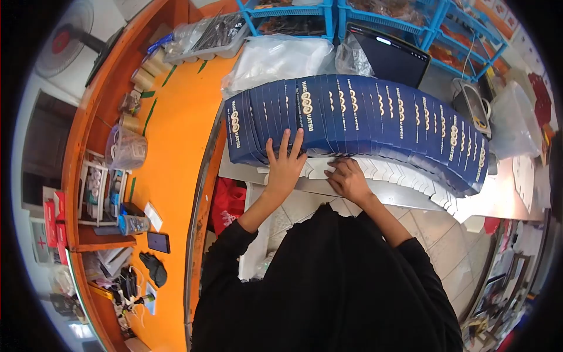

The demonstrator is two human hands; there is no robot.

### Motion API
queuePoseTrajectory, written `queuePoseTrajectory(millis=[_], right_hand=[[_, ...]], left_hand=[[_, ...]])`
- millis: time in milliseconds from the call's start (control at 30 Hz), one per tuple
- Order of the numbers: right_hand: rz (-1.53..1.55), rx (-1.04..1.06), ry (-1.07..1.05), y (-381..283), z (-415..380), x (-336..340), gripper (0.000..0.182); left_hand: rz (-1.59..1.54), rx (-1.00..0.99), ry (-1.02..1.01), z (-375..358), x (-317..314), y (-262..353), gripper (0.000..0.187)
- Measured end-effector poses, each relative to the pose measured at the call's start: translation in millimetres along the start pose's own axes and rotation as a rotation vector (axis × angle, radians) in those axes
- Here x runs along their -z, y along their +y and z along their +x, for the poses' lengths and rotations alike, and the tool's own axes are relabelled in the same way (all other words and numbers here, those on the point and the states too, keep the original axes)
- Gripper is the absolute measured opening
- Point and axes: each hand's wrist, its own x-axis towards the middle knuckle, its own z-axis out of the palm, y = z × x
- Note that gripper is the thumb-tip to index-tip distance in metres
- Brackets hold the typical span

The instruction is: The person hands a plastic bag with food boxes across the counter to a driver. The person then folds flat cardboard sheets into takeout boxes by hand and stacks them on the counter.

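A long curved row of dark blue folded cartons (375,117), printed with "KATSU" lettering, stands packed on the metal table. White flaps (404,185) stick out along the row's near side. My left hand (284,167) lies with spread fingers against the front of the cartons, toward the row's left end. Just to its right, my right hand (350,180) has its fingers curled in at one of the white flaps below the blue faces. Its fingertips are partly hidden, so the exact grip is hard to see.
Behind the row are a white plastic bag (278,61), a dark tablet (390,56) and blue plastic racks (287,10). An orange counter (176,117) on the left holds a phone (158,242) and a plastic tub (127,148). A red bag (229,202) sits below the table edge.
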Motion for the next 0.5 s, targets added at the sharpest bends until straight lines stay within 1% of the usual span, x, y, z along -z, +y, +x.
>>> queuePoseTrajectory(millis=[67, 133, 200, 300, 333, 400, 467, 500], right_hand=[[-0.007, 0.032, -0.041, -1.0, 1.1, 3.1, 0.011], [0.015, 0.093, -0.079, -1.7, 1.4, 3.9, 0.012], [0.021, 0.103, -0.081, -3.2, 3.3, 6.7, 0.012], [-0.143, 0.133, 0.003, -2.5, 6.6, 11.8, 0.020], [-0.146, 0.137, 0.001, -4.3, 9.9, 15.7, 0.020], [-0.242, 0.063, 0.105, -10.3, 16.8, 23.3, 0.023], [-0.287, 0.050, 0.120, -12.0, 20.7, 21.2, 0.026], [-0.374, 0.059, 0.125, -10.9, 22.1, 17.4, 0.029]], left_hand=[[-0.064, -0.017, -0.017, 0.7, 3.1, -0.3, 0.004], [-0.064, -0.011, -0.018, -0.5, 3.2, -0.5, 0.005], [-0.063, -0.009, -0.019, -0.1, 2.7, -0.4, 0.005], [-0.079, -0.003, -0.012, -1.2, 1.9, 0.5, 0.007], [-0.076, -0.002, 0.004, -1.3, 0.9, 0.4, 0.008], [-0.076, -0.004, 0.024, -1.8, -1.7, 0.3, 0.011], [-0.093, 0.006, 0.040, -2.0, -3.7, 0.1, 0.011], [-0.097, -0.005, 0.039, -1.8, -3.9, 0.4, 0.011]])
